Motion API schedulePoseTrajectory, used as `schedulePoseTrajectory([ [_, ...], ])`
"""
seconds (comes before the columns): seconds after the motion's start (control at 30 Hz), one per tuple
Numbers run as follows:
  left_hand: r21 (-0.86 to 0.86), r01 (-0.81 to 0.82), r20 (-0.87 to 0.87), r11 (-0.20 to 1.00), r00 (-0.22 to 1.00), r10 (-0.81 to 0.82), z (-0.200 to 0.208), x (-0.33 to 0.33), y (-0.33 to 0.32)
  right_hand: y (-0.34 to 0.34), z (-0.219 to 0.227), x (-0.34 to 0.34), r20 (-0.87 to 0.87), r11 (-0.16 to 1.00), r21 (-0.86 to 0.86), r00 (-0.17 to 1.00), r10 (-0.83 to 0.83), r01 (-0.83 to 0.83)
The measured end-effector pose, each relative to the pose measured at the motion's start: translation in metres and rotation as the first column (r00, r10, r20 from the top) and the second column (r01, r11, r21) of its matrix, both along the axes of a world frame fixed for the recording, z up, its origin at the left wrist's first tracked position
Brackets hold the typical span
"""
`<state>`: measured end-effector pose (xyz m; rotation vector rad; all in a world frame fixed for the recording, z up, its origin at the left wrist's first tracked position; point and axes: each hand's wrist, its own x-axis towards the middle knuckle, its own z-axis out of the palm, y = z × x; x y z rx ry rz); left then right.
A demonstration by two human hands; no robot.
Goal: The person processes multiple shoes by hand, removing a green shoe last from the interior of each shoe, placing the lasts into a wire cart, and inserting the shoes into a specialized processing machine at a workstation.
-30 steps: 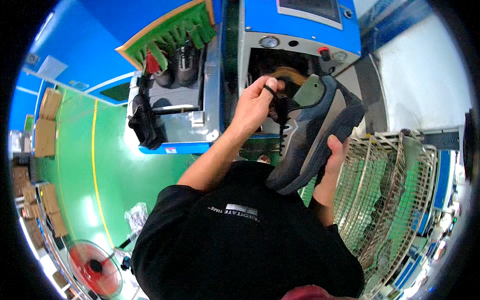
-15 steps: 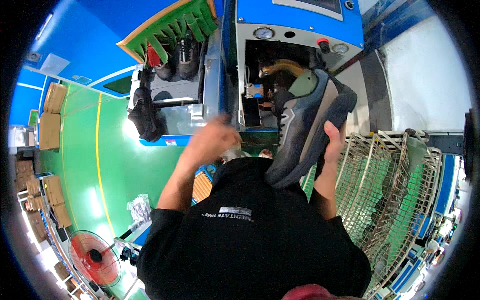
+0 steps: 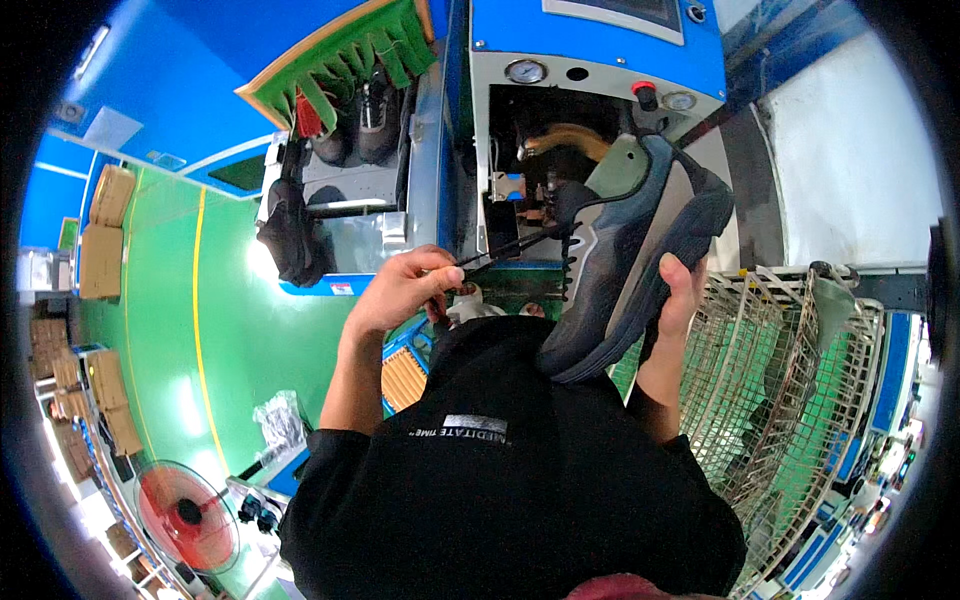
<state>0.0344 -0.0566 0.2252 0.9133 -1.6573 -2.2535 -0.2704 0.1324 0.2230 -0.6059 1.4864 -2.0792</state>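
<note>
A blue-and-white machine [image 3: 510,35] fills the upper centre of the frame; a wire rack [image 3: 735,335] stands at lower right. The dark grey shoe [image 3: 625,255] is tilted right of centre, toe toward the lower edge. The left hand [image 3: 408,288] is left of centre. The right hand [image 3: 680,297] has its grip around the sole side. A green insert [image 3: 617,168] shows in the opening. Thinnest, a black lace [image 3: 515,246] runs from the shoe to the left hand, whose grip pinches it.
</note>
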Motion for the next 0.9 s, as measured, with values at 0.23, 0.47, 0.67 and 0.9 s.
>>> schedulePoseTrajectory([
  [0.23, -0.411, -0.317, -0.255, 0.855, 0.940, 0.226, -0.004, -0.101, 0.027, -0.011, 0.002, 0.003, -0.052, 1.000, 0.007, 0.998, -0.027, 0.028],
  [0.47, -0.834, -0.448, -0.395, 0.323, 0.893, 0.216, -0.032, -0.130, 0.041, -0.017, 0.023, 0.015, -0.104, 0.995, 0.023, 0.990, -0.092, 0.095],
  [0.67, -0.838, -0.530, -0.533, 0.132, 0.846, 0.017, -0.018, -0.138, 0.023, -0.006, 0.026, 0.020, -0.101, 0.985, 0.018, 0.981, -0.168, 0.171],
  [0.9, -0.862, -0.498, -0.505, 0.097, 0.860, -0.071, -0.056, -0.125, 0.016, -0.002, -0.017, 0.017, 0.023, 0.986, 0.071, 0.988, -0.155, 0.153],
])
